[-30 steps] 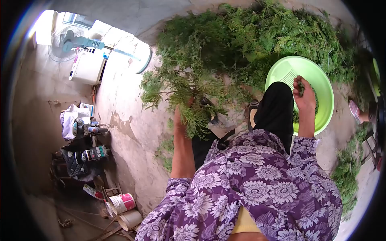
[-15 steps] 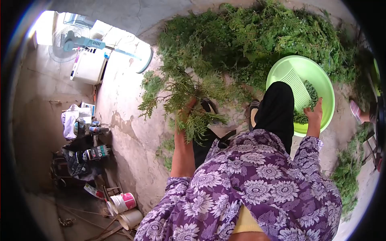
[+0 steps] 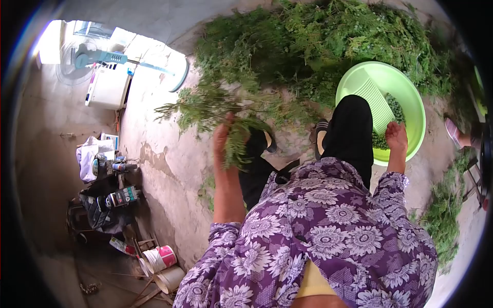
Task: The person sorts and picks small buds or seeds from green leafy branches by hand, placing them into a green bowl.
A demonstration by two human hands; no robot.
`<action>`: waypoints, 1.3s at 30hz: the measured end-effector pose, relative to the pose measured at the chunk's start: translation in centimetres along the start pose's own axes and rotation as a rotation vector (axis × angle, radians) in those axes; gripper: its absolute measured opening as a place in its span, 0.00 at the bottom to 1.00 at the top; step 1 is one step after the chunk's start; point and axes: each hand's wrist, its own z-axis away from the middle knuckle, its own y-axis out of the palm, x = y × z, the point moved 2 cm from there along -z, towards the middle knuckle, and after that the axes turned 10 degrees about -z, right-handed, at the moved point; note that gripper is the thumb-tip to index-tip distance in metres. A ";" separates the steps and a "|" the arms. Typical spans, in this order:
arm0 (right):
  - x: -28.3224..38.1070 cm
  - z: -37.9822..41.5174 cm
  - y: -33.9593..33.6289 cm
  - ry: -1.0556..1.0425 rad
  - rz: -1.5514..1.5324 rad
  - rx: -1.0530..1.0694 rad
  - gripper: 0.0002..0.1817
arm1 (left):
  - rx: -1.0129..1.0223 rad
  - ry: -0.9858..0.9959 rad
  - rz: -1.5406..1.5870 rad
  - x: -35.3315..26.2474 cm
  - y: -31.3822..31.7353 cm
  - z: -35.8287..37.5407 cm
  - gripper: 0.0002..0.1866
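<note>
My left hand (image 3: 224, 134) is closed round a leafy green branch (image 3: 197, 105), whose sprays spread to the left and hang down beside my wrist. Over the right part of a light green basin (image 3: 417, 120) is my right hand (image 3: 396, 136), palm side showing, its fingers close together over the basin's inside. Small green berries (image 3: 395, 109) lie in the basin by those fingertips, next to a ribbed panel (image 3: 371, 97). Whether the right fingers hold any berries is too small to tell. The basin stands in front of my black-trousered knee.
A large heap of green branches (image 3: 318, 46) lies beyond the basin, with more greenery (image 3: 442, 220) at the right. At the left are a fan (image 3: 84, 59), a white box (image 3: 109, 86), bags and buckets (image 3: 160, 258). Another person's foot (image 3: 453, 132) shows at the far right.
My left hand has lifted and moved slightly left with the branch, whose sprays have swung left. My right hand has drawn back slightly from the berries. The whole view has shifted a little.
</note>
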 end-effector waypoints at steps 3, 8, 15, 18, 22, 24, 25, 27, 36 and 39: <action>0.2 0.5 -0.1 0.017 -0.020 0.036 0.18 | 0.286 0.134 -0.022 -2.8 -3.2 -0.3 0.08; 0.3 0.5 -1.0 -0.030 -0.013 -0.014 0.16 | -0.212 0.182 0.226 -5.4 -14.8 2.0 0.10; -0.1 1.0 -1.4 -0.029 -0.017 -0.052 0.15 | -1.112 0.213 0.517 -2.3 -25.7 11.3 0.17; 0.0 1.4 -0.5 -0.028 0.011 -0.055 0.14 | -1.190 0.159 0.609 -0.5 -25.3 13.1 0.21; -0.1 1.7 1.1 0.013 -0.002 -0.004 0.12 | -1.241 0.125 0.743 0.2 -23.9 13.4 0.29; 0.0 1.6 1.5 -0.001 0.016 0.010 0.12 | -1.197 0.170 0.771 -0.2 -23.1 12.8 0.35; 0.0 1.6 1.5 -0.005 0.036 0.013 0.12 | -1.198 0.164 0.776 -0.2 -23.8 12.4 0.35; 0.3 1.6 1.4 -0.008 0.055 -0.001 0.12 | -1.226 0.157 0.657 -0.5 -26.4 12.3 0.36; 1.2 2.0 3.8 -0.024 0.089 0.062 0.12 | -1.058 0.261 0.684 -1.3 -27.2 12.4 0.34; 2.3 1.4 5.5 0.003 0.115 0.092 0.13 | -0.918 0.266 0.736 0.4 -23.7 9.2 0.33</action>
